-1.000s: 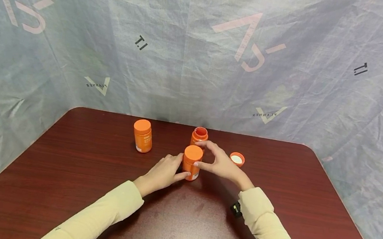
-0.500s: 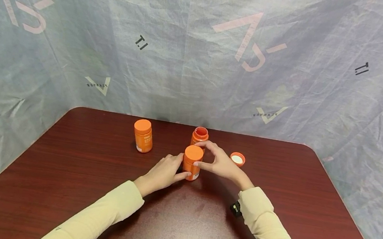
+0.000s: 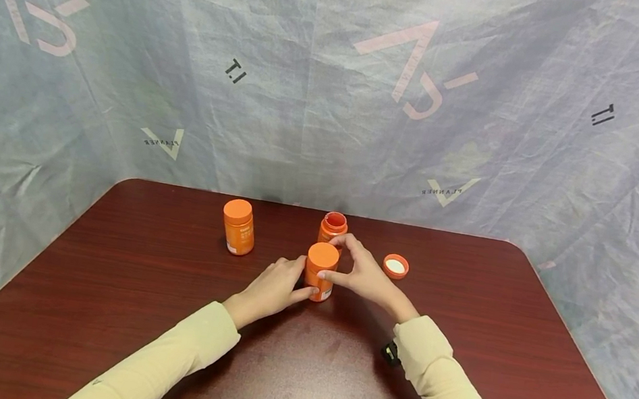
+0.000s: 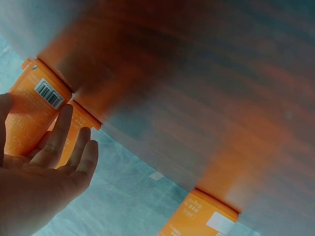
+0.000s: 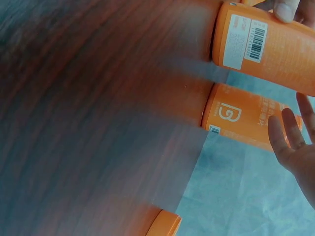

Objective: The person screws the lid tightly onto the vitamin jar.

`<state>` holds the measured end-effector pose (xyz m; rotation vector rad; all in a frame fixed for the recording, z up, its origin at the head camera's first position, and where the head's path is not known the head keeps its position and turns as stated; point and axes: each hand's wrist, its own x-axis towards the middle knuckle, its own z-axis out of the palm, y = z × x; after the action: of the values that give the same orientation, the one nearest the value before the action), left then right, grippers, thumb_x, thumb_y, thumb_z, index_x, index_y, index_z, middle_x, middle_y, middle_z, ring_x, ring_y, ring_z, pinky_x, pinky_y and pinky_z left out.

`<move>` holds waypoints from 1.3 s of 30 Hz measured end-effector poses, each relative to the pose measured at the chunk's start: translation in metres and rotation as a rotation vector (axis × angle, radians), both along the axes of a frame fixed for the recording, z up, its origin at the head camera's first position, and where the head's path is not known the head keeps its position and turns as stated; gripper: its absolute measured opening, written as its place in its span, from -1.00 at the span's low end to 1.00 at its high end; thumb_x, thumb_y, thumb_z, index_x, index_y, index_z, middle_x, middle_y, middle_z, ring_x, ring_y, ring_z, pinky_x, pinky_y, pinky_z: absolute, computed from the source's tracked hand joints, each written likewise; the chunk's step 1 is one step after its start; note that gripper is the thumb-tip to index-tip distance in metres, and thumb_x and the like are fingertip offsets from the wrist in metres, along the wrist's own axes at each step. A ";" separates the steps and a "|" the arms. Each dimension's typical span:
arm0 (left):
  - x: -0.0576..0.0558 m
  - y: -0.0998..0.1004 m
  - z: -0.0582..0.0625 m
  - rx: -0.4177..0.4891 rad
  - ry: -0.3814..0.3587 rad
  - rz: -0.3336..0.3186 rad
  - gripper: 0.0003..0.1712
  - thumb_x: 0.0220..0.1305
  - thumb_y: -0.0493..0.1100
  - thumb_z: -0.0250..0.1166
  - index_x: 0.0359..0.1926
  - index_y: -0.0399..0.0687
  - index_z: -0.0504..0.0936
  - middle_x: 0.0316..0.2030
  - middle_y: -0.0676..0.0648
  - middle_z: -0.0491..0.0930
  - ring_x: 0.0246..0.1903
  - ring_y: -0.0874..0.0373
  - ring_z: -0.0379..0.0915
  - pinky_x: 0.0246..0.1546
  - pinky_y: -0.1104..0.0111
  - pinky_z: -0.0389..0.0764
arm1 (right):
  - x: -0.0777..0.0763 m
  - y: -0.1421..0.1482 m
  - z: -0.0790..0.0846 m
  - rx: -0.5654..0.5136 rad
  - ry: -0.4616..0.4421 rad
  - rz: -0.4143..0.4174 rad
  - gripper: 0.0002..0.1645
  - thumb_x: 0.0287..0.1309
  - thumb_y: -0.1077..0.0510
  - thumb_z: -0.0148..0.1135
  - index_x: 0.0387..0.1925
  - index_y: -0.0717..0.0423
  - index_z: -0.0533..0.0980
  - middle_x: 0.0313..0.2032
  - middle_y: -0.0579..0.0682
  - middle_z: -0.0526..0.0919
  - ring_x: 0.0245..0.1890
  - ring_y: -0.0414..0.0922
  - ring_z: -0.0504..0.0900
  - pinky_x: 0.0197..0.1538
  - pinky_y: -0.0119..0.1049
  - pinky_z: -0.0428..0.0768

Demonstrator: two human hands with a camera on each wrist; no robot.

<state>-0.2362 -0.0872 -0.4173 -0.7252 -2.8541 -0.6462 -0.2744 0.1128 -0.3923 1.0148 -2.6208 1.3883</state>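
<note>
An orange bottle (image 3: 314, 282) with an orange screw cap (image 3: 323, 255) stands upright near the middle of the table. My left hand (image 3: 269, 289) grips its lower body from the left, thumb across the front. From the right, my right hand (image 3: 367, 276) holds the cap between thumb and forefinger, the other fingers spread behind. Barcode labels show on this bottle in the left wrist view (image 4: 42, 105) and right wrist view. Just behind it stands an uncapped orange bottle (image 3: 333, 226), partly hidden. A loose cap (image 3: 395, 266) lies inside-up to the right, its white liner showing.
Another capped orange bottle (image 3: 239, 229) stands upright at the back left of the dark red wooden table (image 3: 98, 291). A grey printed cloth (image 3: 282, 119) hangs behind the table and along its sides. Under the right cuff shows a small black device (image 3: 391, 353).
My right hand has turned slightly at the cap: its thumb has slid left along the front and its forefinger has shifted to the right. My left hand and the bottles have stayed put.
</note>
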 end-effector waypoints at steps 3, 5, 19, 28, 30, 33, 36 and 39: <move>0.000 0.000 0.000 -0.001 -0.001 0.001 -0.47 0.17 0.14 0.20 0.01 -0.13 0.41 -0.25 -0.03 0.56 -0.25 0.00 0.47 -0.20 0.11 0.52 | 0.000 0.002 0.001 0.016 0.001 0.017 -0.26 -0.13 0.07 0.43 0.09 0.12 0.30 0.00 -0.05 0.44 0.05 -0.08 0.40 0.13 -0.06 0.36; 0.001 0.000 0.000 -0.001 -0.001 0.001 -0.45 0.17 0.14 0.20 0.02 -0.13 0.40 -0.22 -0.03 0.57 -0.23 -0.01 0.48 -0.18 0.11 0.52 | 0.001 0.004 0.002 0.026 0.004 0.034 -0.24 -0.09 0.05 0.40 0.15 0.13 0.29 0.05 -0.06 0.43 0.08 -0.08 0.38 0.15 -0.04 0.33; 0.001 0.000 0.000 0.011 0.003 -0.008 -0.41 0.17 0.14 0.20 0.08 -0.14 0.38 -0.15 -0.05 0.58 -0.20 -0.02 0.51 -0.16 0.12 0.52 | 0.010 0.009 0.025 0.058 -0.037 0.130 -0.38 0.10 0.29 0.19 0.22 0.25 0.26 0.13 0.17 0.39 0.18 0.10 0.28 0.24 0.12 0.14; 0.001 0.000 -0.001 0.011 0.005 -0.009 -0.40 0.17 0.15 0.20 0.09 -0.13 0.37 -0.13 -0.04 0.58 -0.20 -0.02 0.50 -0.16 0.09 0.52 | -0.004 0.013 0.007 0.035 0.011 0.135 -0.43 0.09 0.17 0.24 0.16 0.03 0.34 0.07 -0.02 0.45 0.13 -0.07 0.33 0.21 0.06 0.21; 0.001 0.000 -0.001 0.014 0.004 -0.010 -0.40 0.17 0.15 0.20 0.09 -0.12 0.37 -0.13 -0.04 0.57 -0.20 -0.02 0.49 -0.16 0.09 0.52 | -0.003 0.012 0.007 0.026 0.001 0.120 -0.45 0.07 0.13 0.27 0.13 0.00 0.35 0.03 -0.05 0.46 0.09 -0.10 0.34 0.20 0.04 0.23; 0.001 0.000 0.000 0.018 0.002 -0.011 -0.41 0.17 0.14 0.20 0.09 -0.11 0.38 -0.15 -0.03 0.58 -0.21 -0.02 0.49 -0.16 0.08 0.52 | -0.002 0.011 0.006 0.023 -0.002 0.091 -0.45 0.03 0.08 0.31 0.06 -0.01 0.34 -0.03 -0.07 0.46 0.06 -0.10 0.37 0.17 -0.02 0.27; 0.001 0.000 0.000 0.018 0.001 -0.011 -0.42 0.17 0.14 0.21 0.08 -0.12 0.38 -0.16 -0.04 0.58 -0.21 -0.02 0.49 -0.16 0.08 0.52 | -0.002 0.010 0.005 0.024 0.006 0.057 -0.44 -0.04 0.06 0.37 0.00 0.00 0.34 -0.07 -0.08 0.46 0.04 -0.10 0.39 0.15 -0.07 0.32; 0.001 -0.001 0.000 0.015 -0.001 -0.010 -0.43 0.17 0.13 0.21 0.08 -0.12 0.38 -0.16 -0.05 0.58 -0.20 -0.03 0.49 -0.15 0.08 0.51 | -0.002 0.008 0.004 0.025 0.005 0.031 -0.41 -0.09 0.06 0.40 -0.02 0.03 0.33 -0.07 -0.06 0.47 0.04 -0.08 0.40 0.15 -0.07 0.33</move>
<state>-0.2356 -0.0879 -0.4176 -0.7376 -2.8448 -0.6683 -0.2767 0.1209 -0.3882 1.0657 -2.6358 1.3606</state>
